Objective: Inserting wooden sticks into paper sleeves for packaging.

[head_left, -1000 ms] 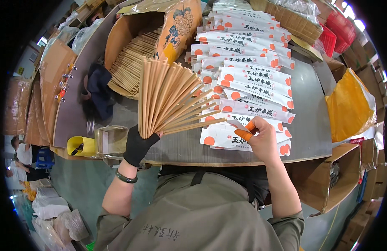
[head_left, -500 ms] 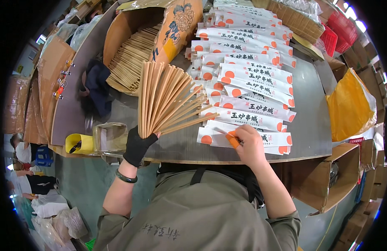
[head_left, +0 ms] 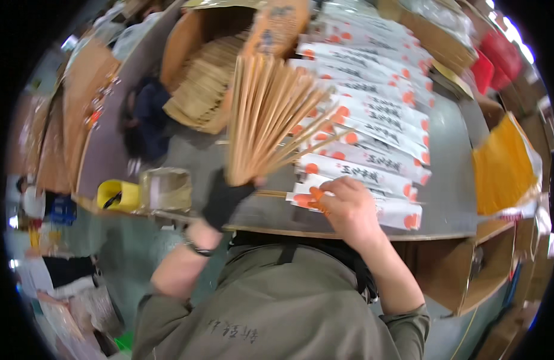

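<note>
My left hand [head_left: 226, 201], in a black fingerless glove, is closed round a thick bundle of wooden chopsticks [head_left: 259, 120] that fans out upward and to the right. From beside that hand a thin pair of chopsticks [head_left: 272, 193] lies level, its right end at the open end of the nearest paper sleeve [head_left: 400, 215]. Whether the tips are inside is too blurred to tell. My right hand [head_left: 351, 210], with orange covers on its fingertips, is pinched at the left part of this sleeve. Behind it, white printed chopstick sleeves [head_left: 373, 108] with orange dots overlap in rows.
An orange carton [head_left: 178, 51] on its side holds loose chopsticks [head_left: 208, 84] at the back left. Left of it lies dark cloth [head_left: 148, 120]. A yellow cup [head_left: 118, 196] stands at the left table edge. A yellow sack [head_left: 506, 168] and an open cardboard box [head_left: 490, 264] are on the right.
My left hand has moved right with the chopstick bundle, toward the sleeve. My right hand has shifted slightly left. A pair of chopsticks now shows between them. The whole view has shifted and blurred.
</note>
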Demonstrator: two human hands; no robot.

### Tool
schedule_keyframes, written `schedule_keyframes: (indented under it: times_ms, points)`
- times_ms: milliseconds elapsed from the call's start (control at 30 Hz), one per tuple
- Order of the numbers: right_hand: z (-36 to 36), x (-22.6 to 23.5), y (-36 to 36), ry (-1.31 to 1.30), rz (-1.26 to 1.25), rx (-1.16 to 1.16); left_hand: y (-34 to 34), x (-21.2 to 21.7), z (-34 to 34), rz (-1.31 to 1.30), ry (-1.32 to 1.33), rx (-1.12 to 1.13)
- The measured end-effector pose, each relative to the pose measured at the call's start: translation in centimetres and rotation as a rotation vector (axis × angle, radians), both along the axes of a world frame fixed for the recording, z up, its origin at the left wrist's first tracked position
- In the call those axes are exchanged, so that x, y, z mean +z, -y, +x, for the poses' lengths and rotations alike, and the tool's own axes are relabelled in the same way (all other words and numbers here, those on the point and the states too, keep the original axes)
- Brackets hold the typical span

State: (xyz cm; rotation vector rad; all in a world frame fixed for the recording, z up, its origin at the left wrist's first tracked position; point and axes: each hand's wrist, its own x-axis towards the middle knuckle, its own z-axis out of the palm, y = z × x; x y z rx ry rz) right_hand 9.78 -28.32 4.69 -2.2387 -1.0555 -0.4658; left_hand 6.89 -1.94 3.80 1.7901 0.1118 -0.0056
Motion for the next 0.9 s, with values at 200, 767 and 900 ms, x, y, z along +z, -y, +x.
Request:
schedule_keyframes:
  times_ms: [200,767,900]
  points:
    - [-0.3,-3.1,1.8,-0.49,0.35,-0.32,9.7,-4.7,2.8,0.033,0.043,0.15]
    - [-2.0,-3.4,3.6,-0.214,0.015,-0.166,0.7,-4.3,0.9,0.049,0.169,0.132]
    - [-1.3,-1.9,4.9,-0.54,0.267,-0.376,-0.3,-4.2,0.2,0.023,0.059,0.137]
